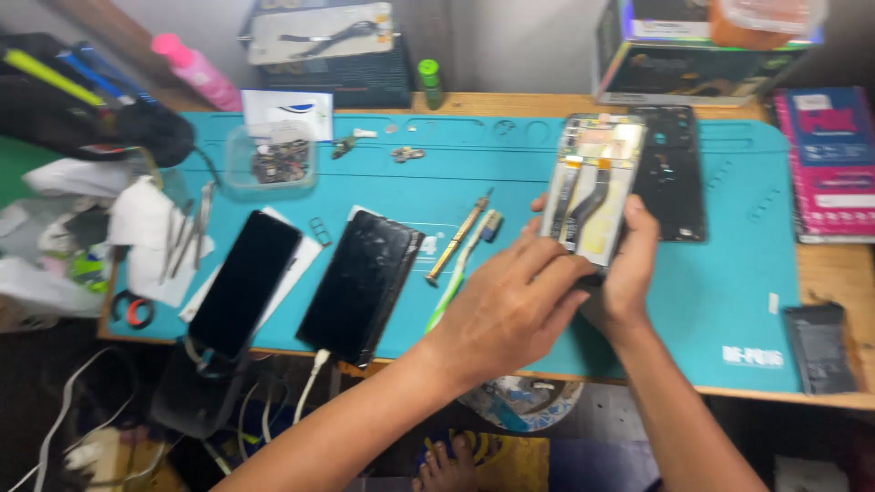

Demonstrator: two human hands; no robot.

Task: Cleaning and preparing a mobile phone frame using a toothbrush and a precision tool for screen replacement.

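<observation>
One opened phone frame with bare metal back and flex cables (592,187), held above the teal silicone work mat (729,292). Right hand (624,273) grips its lower edge; left hand (510,305) pinches the bottom end. Left of the frame on the mat: two black phones (363,284), one brass screwdriver (458,239). One black back cover (673,173) lies just right. Wooden desk (834,273) underneath.

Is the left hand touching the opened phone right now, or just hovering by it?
Touching. The head view shows the left hand's fingers on the bottom edge of the opened phone, which the right hand grips from the side.
</observation>
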